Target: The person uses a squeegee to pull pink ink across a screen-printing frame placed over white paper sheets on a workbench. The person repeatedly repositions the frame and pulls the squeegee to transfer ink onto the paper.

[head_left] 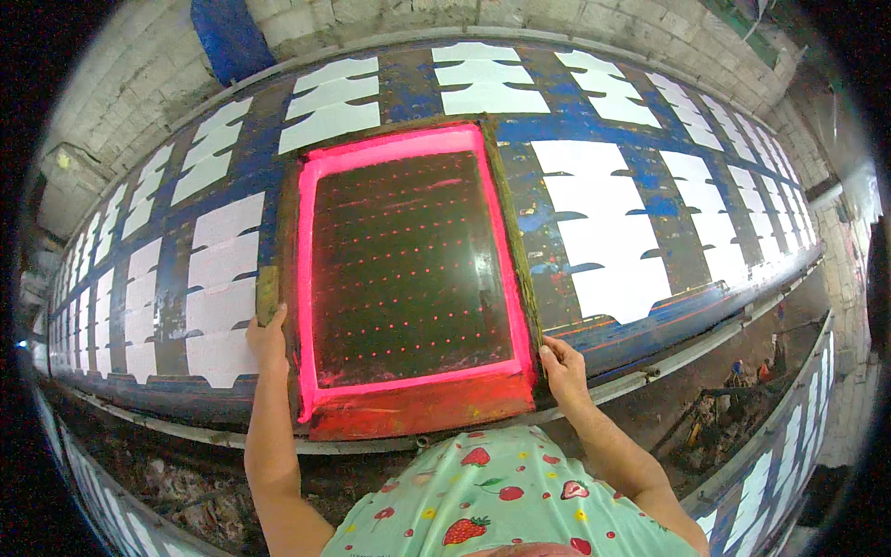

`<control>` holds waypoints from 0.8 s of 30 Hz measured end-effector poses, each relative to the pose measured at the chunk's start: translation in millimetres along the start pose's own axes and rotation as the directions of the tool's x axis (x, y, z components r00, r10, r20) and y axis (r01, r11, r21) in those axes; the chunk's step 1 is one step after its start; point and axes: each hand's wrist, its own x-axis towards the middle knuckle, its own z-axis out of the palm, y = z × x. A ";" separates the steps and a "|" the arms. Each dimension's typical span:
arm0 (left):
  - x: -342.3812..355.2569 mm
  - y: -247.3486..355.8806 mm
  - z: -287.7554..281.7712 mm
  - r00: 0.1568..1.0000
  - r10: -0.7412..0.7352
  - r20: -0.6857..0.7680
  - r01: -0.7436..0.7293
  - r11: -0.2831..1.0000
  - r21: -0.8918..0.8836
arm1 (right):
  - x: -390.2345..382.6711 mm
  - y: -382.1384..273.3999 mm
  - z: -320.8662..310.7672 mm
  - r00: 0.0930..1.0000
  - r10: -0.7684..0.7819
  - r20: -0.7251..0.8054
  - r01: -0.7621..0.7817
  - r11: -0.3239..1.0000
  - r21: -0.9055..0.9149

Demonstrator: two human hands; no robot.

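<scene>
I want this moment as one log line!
left hand: holding left side of framed screen | right hand: holding its right side | screen: pink border | table: white pieces in rows

Well beyond the left hand, a blue sheet hangs against a pale block wall. Debris litters the ground below that hand — and, rightward of the right hand, mixed clutter lies near another table.
</scene>
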 end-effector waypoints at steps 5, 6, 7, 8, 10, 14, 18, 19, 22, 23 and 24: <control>3.0 4.9 -2.8 0.996 -0.070 0.056 0.078 0.986 -0.145 | -11.4 -20.2 -8.1 0.997 -0.056 -0.059 0.056 0.998 0.004; 4.5 8.9 -3.8 0.993 -0.092 0.070 0.103 0.980 -0.172 | -14.7 -25.7 -11.6 0.998 -0.005 -0.070 0.005 1.000 0.005; 3.4 12.3 -3.4 0.990 -0.114 0.086 0.129 0.972 -0.197 | -18.2 -30.5 -14.7 0.993 -0.100 -0.066 0.101 0.995 0.016; 0.7 16.1 -2.7 0.989 -0.101 0.110 0.124 0.967 -0.222 | -20.0 -34.7 -17.3 0.984 -0.162 -0.073 0.164 0.986 0.025; -7.2 27.8 0.5 0.987 -0.088 0.138 0.122 0.957 -0.263 | -13.9 -41.5 -27.5 0.967 -0.233 -0.101 0.235 0.972 0.013; -40.1 52.2 28.5 0.992 -0.035 0.121 0.067 0.960 -0.271 | 12.3 -41.0 -63.1 0.964 -0.226 -0.136 0.217 0.973 -0.080; -79.2 69.2 84.6 0.997 0.016 0.078 0.009 0.951 -0.309 | 44.0 -24.5 -122.4 0.965 -0.222 -0.140 0.209 0.972 -0.104; -89.4 71.8 100.5 0.998 0.011 0.059 0.008 0.950 -0.311 | 52.6 -19.2 -139.2 0.959 -0.235 -0.158 0.215 0.968 -0.131; -126.4 78.3 150.0 0.996 0.053 0.074 -0.026 0.946 -0.323 | 80.9 -0.9 -189.9 0.961 -0.223 -0.162 0.206 0.972 -0.113; -138.8 81.5 167.8 0.995 0.061 0.077 -0.033 0.946 -0.322 | 89.7 6.1 -207.6 0.963 -0.202 -0.177 0.187 0.977 -0.101; -152.4 83.9 184.1 0.993 0.110 0.051 -0.095 0.966 -0.239 | 98.0 13.1 -227.4 0.961 -0.218 -0.173 0.196 0.971 -0.135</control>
